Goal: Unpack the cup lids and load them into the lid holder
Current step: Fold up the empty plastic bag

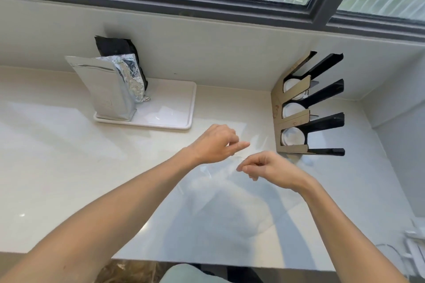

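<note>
A clear plastic bag [220, 193] hangs in front of me over the pale counter [69, 167]; it looks nearly see-through and I cannot tell what is in it. My left hand [216, 142] pinches its top edge from the left and my right hand [266, 167] pinches it from the right, the two hands close together. The lid holder [289, 103], cardboard-fronted with black dividers, stands at the right against the wall. White lids [293, 139] sit in its three slots.
A white tray [174, 119] at the back holds a silver foil pouch [103, 92] and a black bag [119, 47] behind it. A window runs along the back wall. White items [414, 243] lie at the counter's right front corner.
</note>
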